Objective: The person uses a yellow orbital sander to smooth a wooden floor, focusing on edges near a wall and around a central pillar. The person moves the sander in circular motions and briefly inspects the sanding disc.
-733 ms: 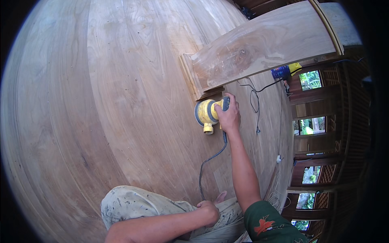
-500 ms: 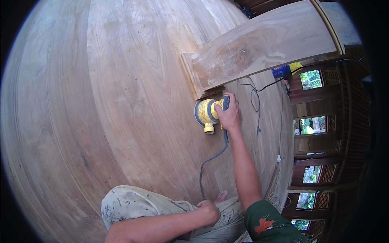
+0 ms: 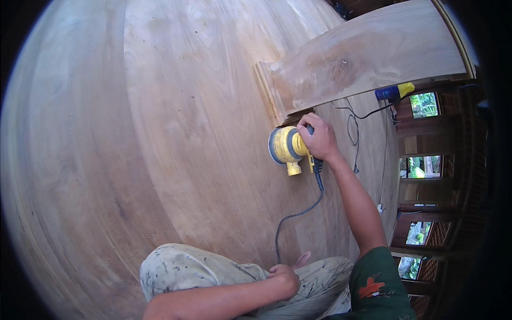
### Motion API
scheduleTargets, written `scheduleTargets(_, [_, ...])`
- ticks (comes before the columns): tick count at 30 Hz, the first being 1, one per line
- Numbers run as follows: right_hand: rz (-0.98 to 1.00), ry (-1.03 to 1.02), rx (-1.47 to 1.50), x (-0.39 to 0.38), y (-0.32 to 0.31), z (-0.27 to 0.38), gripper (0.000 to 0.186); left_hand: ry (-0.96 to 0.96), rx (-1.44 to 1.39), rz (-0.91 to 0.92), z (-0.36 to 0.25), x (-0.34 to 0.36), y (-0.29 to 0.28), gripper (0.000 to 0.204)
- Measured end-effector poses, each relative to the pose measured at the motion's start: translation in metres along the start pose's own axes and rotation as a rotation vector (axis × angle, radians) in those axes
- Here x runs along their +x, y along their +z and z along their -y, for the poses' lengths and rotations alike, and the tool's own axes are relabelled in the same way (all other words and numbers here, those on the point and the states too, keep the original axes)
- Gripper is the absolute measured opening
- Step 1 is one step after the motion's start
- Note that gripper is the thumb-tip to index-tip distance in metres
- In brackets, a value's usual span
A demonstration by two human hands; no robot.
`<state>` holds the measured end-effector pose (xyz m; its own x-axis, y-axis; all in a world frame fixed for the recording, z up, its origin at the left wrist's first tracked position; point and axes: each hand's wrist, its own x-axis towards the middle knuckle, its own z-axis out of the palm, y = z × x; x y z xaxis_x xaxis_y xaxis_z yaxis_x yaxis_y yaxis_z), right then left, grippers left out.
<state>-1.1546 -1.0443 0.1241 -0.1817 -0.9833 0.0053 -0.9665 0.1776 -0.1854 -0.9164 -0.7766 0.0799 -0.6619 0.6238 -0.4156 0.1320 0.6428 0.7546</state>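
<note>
A yellow and dark grey electric sander [image 3: 288,145] has its round pad on the wooden boards, just below the corner of a raised plank. My right hand [image 3: 318,137] is closed over its grip, with the arm stretched out from the lower right. The dark power cord [image 3: 296,214] curves from the sander's rear down to my lap. There my left hand [image 3: 285,279] is curled closed around the cord beside my knee. Its fingertips are partly hidden.
A wide wooden plank [image 3: 368,53] with a moulded end block [image 3: 270,90] juts in from the upper right. Beyond it lie a blue and yellow container [image 3: 394,92] and a loose black cable with a plug [image 3: 356,169]. Window openings [image 3: 421,167] line the right side.
The whole view has shifted, so the scene sits further right. My right hand now lies more over the top of the sander's grip. My left hand keeps the cord.
</note>
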Motion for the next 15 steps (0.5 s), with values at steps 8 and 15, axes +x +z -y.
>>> scheduleTargets(8, [0.008,0.070,-0.078,-0.019,-0.002,-0.011,0.018,0.035,-0.100,0.041,0.011,-0.016,-0.005,0.044])
scheduleTargets(15, [0.032,0.083,-0.093,-0.014,0.000,-0.012,0.021,0.063,-0.130,-0.077,0.015,-0.036,-0.008,0.035])
